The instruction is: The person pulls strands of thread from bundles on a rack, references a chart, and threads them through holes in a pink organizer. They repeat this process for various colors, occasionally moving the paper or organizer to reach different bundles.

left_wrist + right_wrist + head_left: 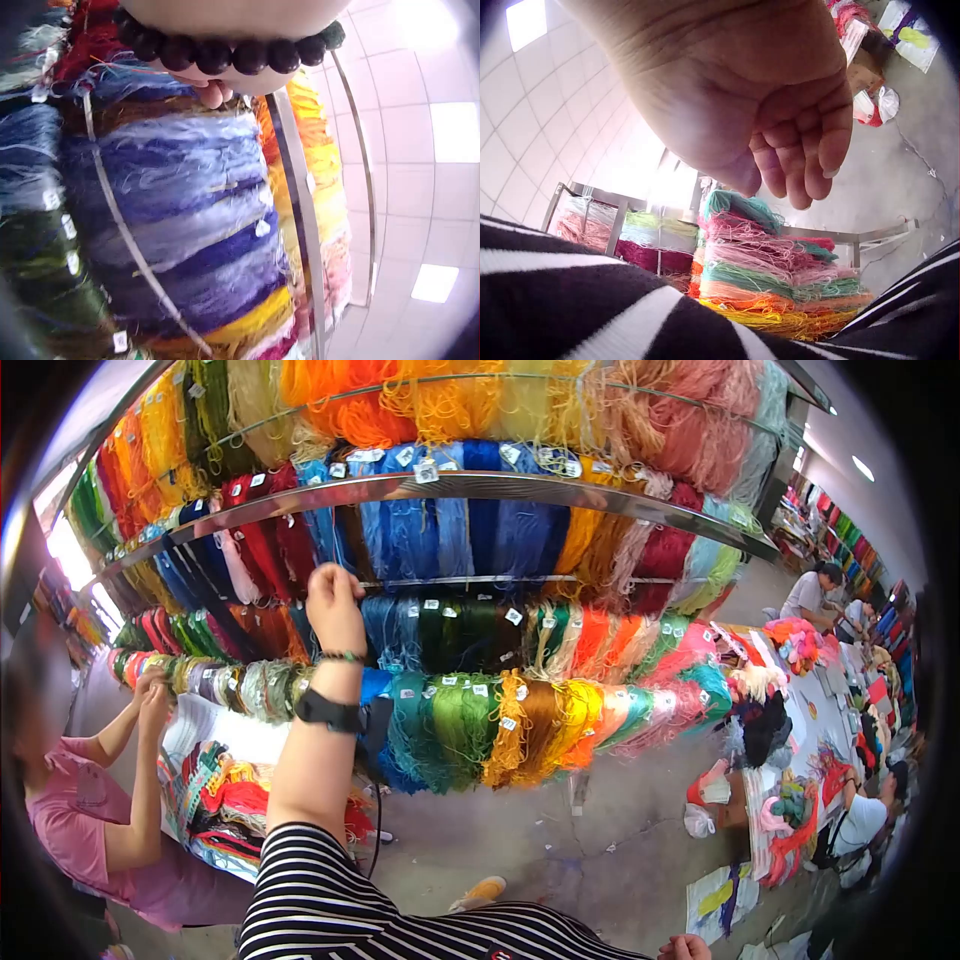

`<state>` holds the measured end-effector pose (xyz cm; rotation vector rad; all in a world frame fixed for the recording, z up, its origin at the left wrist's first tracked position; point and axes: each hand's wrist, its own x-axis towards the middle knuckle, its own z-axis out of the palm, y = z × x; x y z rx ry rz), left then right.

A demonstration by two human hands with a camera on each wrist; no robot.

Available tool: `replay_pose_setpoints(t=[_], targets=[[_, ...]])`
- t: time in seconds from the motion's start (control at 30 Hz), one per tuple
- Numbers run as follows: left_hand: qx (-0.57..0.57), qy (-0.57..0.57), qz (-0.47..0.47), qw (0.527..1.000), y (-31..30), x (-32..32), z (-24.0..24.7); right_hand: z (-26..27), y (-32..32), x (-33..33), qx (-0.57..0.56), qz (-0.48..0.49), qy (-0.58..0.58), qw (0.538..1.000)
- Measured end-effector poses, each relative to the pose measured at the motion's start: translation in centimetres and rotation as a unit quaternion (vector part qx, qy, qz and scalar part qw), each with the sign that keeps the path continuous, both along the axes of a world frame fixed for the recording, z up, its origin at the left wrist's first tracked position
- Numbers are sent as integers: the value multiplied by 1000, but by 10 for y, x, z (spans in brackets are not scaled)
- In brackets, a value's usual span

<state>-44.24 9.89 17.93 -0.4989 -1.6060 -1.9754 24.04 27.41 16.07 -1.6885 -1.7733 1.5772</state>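
My left hand (336, 608) is raised to the rack, its fingers curled at light blue thread (328, 525) hanging beside a brown skein. In the left wrist view, fingertips (214, 94) show under the wrist at the top of the blue and brown skeins; the rest of that hand is hidden behind a dark bead bracelet (247, 56). Blue skeins (425, 540) with small white tags hang just right of the hand. Low at my side, my right hand (780, 112) hangs with loosely curled fingers and holds nothing.
Metal rails (480, 485) carry rows of coloured skeins, with orange ones (350, 410) above and green ones (465, 725) below. At left, a person in pink (110, 810) stands by a white table heaped with thread. More people sit at right, near piles and a plastic bag (698, 821).
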Motion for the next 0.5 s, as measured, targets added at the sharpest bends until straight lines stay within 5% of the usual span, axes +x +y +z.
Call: replay_pose_setpoints(t=[0.07, 0.17, 0.3, 0.4, 0.5], targets=[[-148, 73, 68, 984, 18, 55, -19, -3, -4, 3, 11, -3, -10, 1000], [-271, 37, -51, 960, 62, 159, -94, -19, -9, 20, -4, -22, -6, 1000], [-378, -9, -375, 847, 110, 322, -185, -37, -29, 60, 17, -69, 44, 996], [-539, -13, -583, 608, 121, 438, -208, -56, -50, 105, 42, -94, 96, 990], [-564, 87, -708, 416, 140, 530, -179, -58, -74, 147, 91, -77, 104, 987]])
